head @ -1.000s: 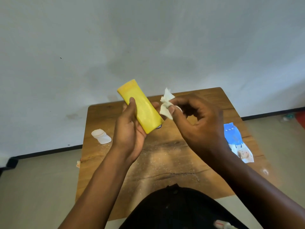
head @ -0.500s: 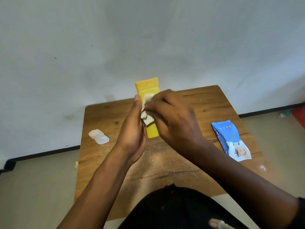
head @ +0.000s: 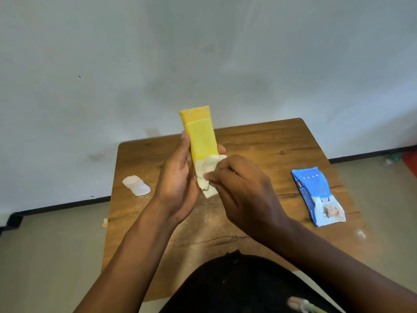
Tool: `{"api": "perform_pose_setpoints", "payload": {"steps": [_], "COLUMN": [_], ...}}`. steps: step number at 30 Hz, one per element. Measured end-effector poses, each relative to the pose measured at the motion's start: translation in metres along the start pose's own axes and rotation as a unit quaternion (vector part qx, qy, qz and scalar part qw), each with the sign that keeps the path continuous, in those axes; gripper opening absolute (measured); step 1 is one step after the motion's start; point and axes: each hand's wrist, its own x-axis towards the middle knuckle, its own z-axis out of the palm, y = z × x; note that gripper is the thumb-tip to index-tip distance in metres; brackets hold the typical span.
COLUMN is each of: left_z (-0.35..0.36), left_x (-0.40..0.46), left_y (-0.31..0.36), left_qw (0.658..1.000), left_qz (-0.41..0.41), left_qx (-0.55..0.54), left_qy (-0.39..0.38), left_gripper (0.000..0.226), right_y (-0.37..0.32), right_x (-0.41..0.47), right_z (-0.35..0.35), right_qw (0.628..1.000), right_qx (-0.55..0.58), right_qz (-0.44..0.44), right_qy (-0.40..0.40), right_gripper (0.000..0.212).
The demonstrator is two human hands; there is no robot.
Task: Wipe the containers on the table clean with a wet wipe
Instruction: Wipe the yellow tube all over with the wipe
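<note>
One yellow tube [head: 201, 136] is held upright above the wooden bench [head: 266, 152], with its flat crimped end at the top. The crimped band is a deeper orange-yellow and carries faint pale marks that cannot be read; the body below it is a plain, paler yellow with no label visible. The lower end of the tube is covered by the wipe and by the hands, so its cap cannot be seen.

The tube is clasped by the left hand [head: 177, 184], whose grip is closed around the lower half, the thumb laid along the tube's left edge and fingertips showing at its right edge. A white wet wipe [head: 208, 171], crumpled and folded, is pinched in the grip of the right hand [head: 243, 190] and pressed against the lower part of the tube.

A small white container [head: 136, 185] is lying on its side near the left edge of the bench, well apart from the hands. A blue packet of wipes [head: 317, 195] is lying flat towards the right edge; a row of pale dots, a pictured face at its near end and a line of small writing along its side are visible, but the writing is too small to be read.
</note>
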Motion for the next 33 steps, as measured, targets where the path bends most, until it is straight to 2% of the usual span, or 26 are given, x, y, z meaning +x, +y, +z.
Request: {"api": "perform_pose_setpoints", "payload": {"steps": [2,6,9,13,19,24,30,33], "left_z": [0.003,0.016,0.017,0.014,0.017,0.017,0.019,0.018], "left_x": [-0.002,-0.008,-0.009,-0.009,-0.01,-0.009,-0.008,-0.008], "left_y": [-0.009,-0.028,-0.03,-0.029,-0.024,-0.022,-0.016,-0.016], "left_qw": [1.0,0.998,0.998,0.997,0.994,0.989,0.982,0.983], "left_qz": [-0.015,-0.045,-0.025,0.007,0.035,0.069,0.105,0.113], "left_qx": [0.003,0.038,0.055,0.078,0.1,0.132,0.151,0.142], "left_qy": [0.0,-0.025,-0.026,-0.011,-0.02,-0.024,-0.033,-0.035], "left_gripper": [0.059,0.048,0.047,0.044,0.049,0.043,0.043,0.039], "right_y": [0.003,0.014,0.012,0.009,0.02,0.001,0.005,-0.002], "right_x": [0.013,0.055,0.062,0.047,0.044,0.046,0.05,0.052], "right_z": [-0.005,-0.02,-0.022,-0.021,-0.027,-0.023,-0.026,-0.025], "right_qw": [1.0,0.992,0.992,0.996,0.986,0.992,0.98,0.985], "right_qx": [-0.004,-0.016,-0.021,-0.028,0.015,-0.025,0.035,0.031], "right_qz": [0.01,0.053,0.046,-0.011,0.106,-0.003,0.075,0.046], "right_qy": [0.022,0.114,0.112,0.087,0.13,0.122,0.181,0.162], "right_gripper": [0.014,0.014,0.014,0.014,0.013,0.014,0.014,0.014]}}
